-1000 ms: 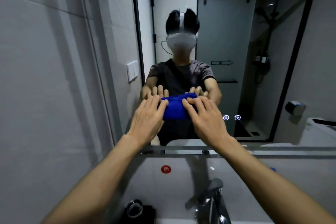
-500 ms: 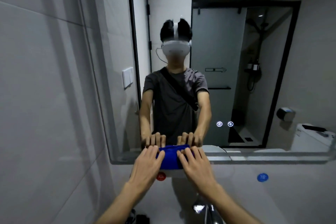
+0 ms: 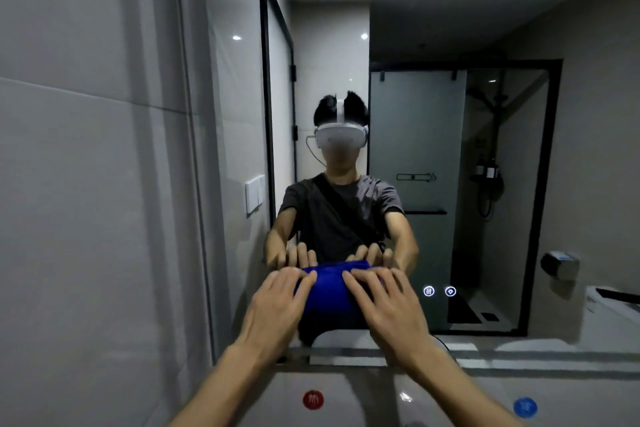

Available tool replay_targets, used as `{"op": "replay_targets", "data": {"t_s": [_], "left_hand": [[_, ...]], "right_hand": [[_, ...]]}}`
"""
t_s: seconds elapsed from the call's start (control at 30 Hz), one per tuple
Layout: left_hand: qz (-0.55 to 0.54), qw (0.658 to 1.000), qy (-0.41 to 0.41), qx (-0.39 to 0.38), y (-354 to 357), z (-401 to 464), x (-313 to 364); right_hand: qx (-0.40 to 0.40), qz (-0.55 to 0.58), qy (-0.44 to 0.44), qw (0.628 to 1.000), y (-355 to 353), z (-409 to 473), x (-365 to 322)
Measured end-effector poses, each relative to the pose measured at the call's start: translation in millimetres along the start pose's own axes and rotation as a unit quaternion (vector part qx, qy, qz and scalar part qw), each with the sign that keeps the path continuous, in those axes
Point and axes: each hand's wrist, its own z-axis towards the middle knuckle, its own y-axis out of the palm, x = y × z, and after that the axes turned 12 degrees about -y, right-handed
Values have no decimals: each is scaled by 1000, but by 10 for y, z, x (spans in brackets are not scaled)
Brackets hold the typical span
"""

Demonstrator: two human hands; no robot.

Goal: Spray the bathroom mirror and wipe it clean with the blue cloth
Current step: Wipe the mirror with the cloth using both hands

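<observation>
You stand facing a large bathroom mirror (image 3: 450, 28) with both arms stretched forward. Your left hand (image 3: 277, 308) and your right hand (image 3: 384, 305) lie side by side, flat against the glass, fingers straight and close together, pressing a folded blue cloth (image 3: 327, 291) between them onto the mirror. Neither hand curls around the cloth; the fingertips of each rest on its upper edge, the left hand covering its left side and the right hand its right side. The cloth sits low on the mirror, near the bottom edge and toward the left side of the glass. Just above the cloth the reflection shows your fingertips meeting the glass, and behind them a person in a dark grey T-shirt with a strap across the chest and a white headset (image 3: 341, 137). To the right of your right hand, two small lit touch icons (image 3: 440, 291) glow in the glass. A narrow ledge (image 3: 519, 355) runs along the mirror's bottom edge. On the wall below it, a red round sticker (image 3: 313, 399) sits under your left forearm and a blue round sticker (image 3: 525, 407) lies toward the right. Grey wall tiles (image 3: 86, 184) fill the left side, touching the mirror's left edge.
</observation>
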Motion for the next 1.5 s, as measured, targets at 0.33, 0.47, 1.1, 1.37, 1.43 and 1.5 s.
{"op": "replay_targets", "data": {"t_s": [0.33,0.47,1.1,1.37,1.43,1.5], "left_hand": [[81,990,3,114,-947,1524,-156],[103,981,5,162,-1249,1987,-185],[236,931,-26,276,-2306,3696,-190],[159,947,-17,279,-2504,4074,-231],[140,950,-27,279,-2570,4155,-240],[129,949,-34,284,-2620,4229,-254]], "right_hand": [[69,-102,22,992,-620,1330,1047],[54,-147,24,987,-843,1791,1411],[104,-198,50,973,-1529,3351,2446],[110,-188,61,974,-1712,3647,2701],[114,-186,68,974,-1738,3723,2744],[118,-175,75,975,-1759,3782,2776]]}}
